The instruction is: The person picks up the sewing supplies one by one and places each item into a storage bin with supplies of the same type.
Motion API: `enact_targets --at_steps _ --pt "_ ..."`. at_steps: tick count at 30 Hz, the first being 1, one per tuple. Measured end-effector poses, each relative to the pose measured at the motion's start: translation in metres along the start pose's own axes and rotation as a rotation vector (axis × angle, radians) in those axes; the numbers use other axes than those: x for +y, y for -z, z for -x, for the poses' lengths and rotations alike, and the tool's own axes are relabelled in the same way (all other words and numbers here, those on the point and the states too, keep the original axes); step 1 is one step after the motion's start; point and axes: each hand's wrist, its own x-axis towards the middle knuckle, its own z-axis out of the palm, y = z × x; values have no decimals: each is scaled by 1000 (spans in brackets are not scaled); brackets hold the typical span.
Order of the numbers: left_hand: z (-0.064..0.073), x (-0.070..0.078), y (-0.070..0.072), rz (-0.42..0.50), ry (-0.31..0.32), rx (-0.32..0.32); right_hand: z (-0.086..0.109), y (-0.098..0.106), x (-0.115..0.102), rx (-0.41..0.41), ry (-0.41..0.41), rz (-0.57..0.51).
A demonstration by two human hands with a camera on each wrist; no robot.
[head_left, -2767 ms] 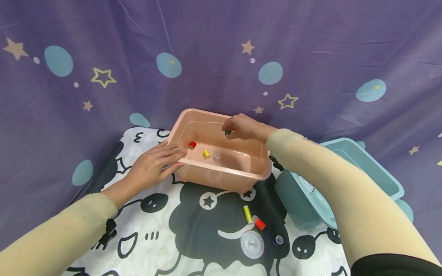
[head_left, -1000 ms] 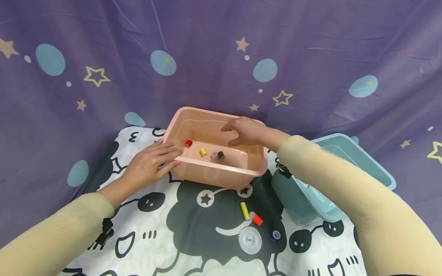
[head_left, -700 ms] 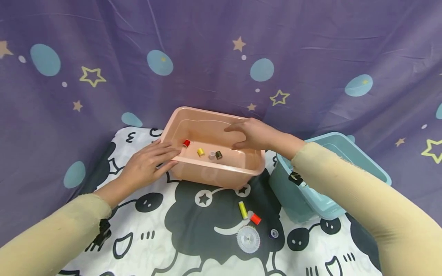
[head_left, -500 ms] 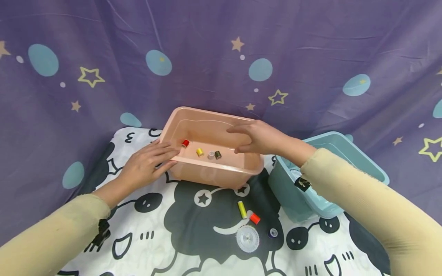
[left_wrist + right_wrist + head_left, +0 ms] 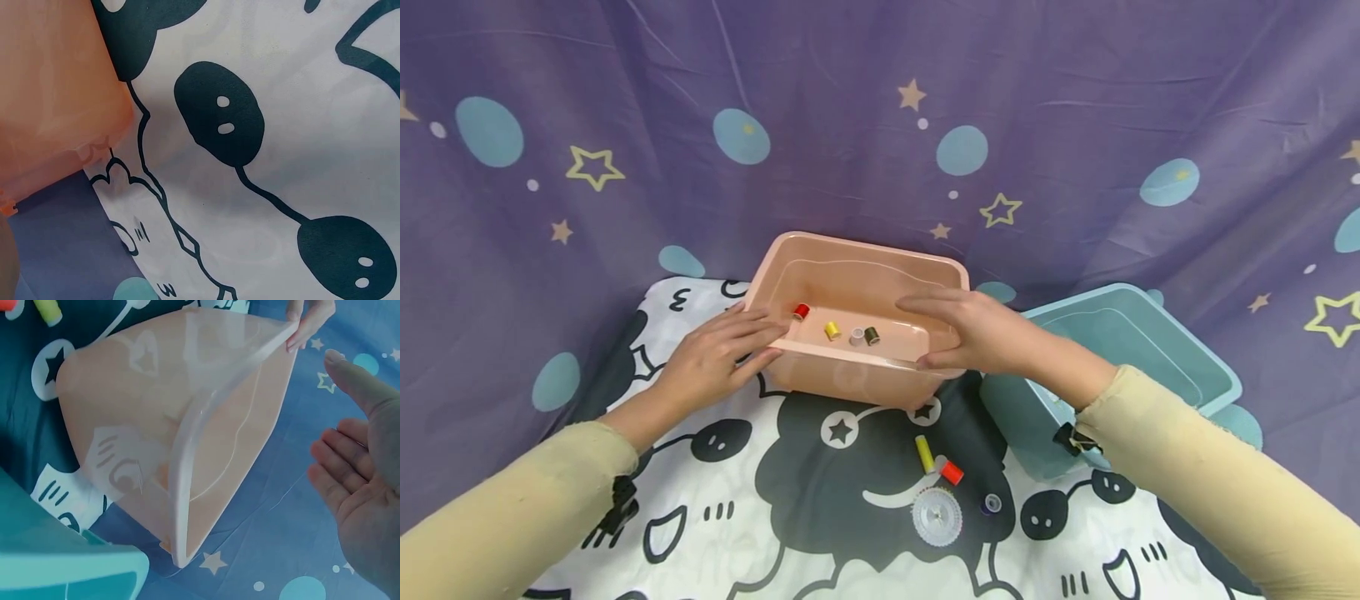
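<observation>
Drawing back, thumb and fingers apart, the right hand (image 5: 979,331) has left the dark green thread spool (image 5: 872,336) inside the peach tub (image 5: 865,377), mid-frame, seemingly placed; the left hand (image 5: 718,350), fingers extended, rests on the tub's rim.

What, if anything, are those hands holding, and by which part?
Nothing appears held: the right hand is empty; the left hand rests on the near left corner of the pink bin.

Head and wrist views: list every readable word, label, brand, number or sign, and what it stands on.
No words, brands or numbers read clearly.
A curl like "3" on the printed cloth, probably cartoon drawing.
Any print on the spools or white disc: too small to read.
</observation>
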Motion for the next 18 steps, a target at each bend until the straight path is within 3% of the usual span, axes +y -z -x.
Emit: enact_targets --at_steps 9,18 --pt "1 0 0 -5 8 0 25 -16 -11 43 24 -37" --pt "-1 0 -2 -2 7 9 43 -34 -17 25 2 -93"
